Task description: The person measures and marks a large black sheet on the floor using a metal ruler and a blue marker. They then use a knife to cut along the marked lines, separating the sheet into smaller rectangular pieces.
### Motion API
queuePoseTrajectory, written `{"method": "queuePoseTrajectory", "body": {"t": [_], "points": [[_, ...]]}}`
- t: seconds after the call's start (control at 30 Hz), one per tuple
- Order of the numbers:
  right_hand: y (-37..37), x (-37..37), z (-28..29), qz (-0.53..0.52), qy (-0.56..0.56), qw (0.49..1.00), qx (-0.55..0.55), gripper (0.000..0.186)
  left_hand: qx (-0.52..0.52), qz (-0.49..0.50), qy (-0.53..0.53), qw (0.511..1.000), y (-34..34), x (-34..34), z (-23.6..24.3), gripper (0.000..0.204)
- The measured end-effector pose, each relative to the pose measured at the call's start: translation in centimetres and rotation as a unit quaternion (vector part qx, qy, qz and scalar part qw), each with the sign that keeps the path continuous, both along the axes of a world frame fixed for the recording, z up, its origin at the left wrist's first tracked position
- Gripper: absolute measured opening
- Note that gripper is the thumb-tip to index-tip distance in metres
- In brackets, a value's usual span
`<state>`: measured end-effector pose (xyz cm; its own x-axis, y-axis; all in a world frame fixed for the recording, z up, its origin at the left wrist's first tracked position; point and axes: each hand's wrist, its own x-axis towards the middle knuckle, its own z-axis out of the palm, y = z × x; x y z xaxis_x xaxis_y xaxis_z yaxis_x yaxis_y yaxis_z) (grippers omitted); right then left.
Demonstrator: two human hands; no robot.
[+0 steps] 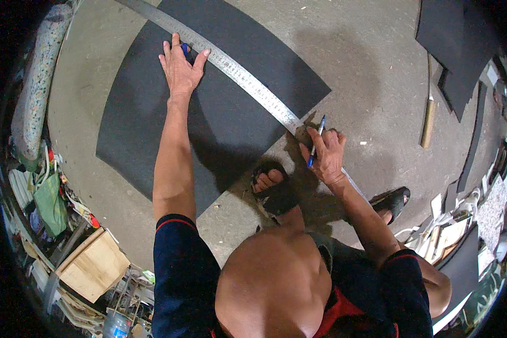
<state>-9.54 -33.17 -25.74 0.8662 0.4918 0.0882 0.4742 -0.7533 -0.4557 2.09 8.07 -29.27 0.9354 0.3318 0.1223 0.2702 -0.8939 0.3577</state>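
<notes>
A long steel ruler lies diagonally across a black sheet on the floor and continues past the sheet's edge beneath my right hand. My left hand, fingers spread, presses on the sheet and the ruler's lower edge, with a small blue object between thumb and forefinger; whether it is gripped is unclear. Near the ruler's right part, just off the sheet, my right hand holds a blue-and-white pen between its fingers.
More black sheets, dark strips and a wooden-handled blade lie at right. My sandaled feet are below the ruler. A speckled foam roll, a cardboard piece and piled clutter line the left side.
</notes>
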Motion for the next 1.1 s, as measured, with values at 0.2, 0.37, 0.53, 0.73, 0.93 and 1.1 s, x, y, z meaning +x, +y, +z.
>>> {"method": "queuePoseTrajectory", "body": {"t": [0.2, 0.37, 0.53, 0.73, 0.93, 1.1], "points": [[-0.3, 0.2, -0.4, 0.012, -0.008, 1.000, 0.017, 0.055, 0.007, -0.002, -0.022, 1.000, -0.1, 0.3, -0.2, 0.101], [-0.6, 0.6, -0.3, 0.019, 0.015, 1.000, 0.017, 0.054, 0.010, -0.001, -0.021, 1.000, -0.1, -0.1, -0.3, 0.101], [-0.8, 0.7, -0.4, 0.023, 0.001, 1.000, 0.011, 0.054, -0.002, -0.001, -0.026, 1.000, -0.4, 0.1, -0.2, 0.101], [-0.8, 0.7, -0.6, 0.028, -0.010, 0.999, 0.013, 0.055, 0.005, -0.003, -0.022, 1.000, -0.4, 0.3, -0.1, 0.101], [-0.4, 0.6, -0.4, 0.035, -0.018, 0.999, 0.007, 0.055, 0.016, -0.001, -0.020, 1.000, -0.1, -0.4, 0.1, 0.103], [-0.8, 0.6, -0.4, 0.034, -0.022, 0.999, 0.013, 0.056, -0.026, 0.007, 0.011, 1.000, -1.1, 0.3, 1.2, 0.102]]}}
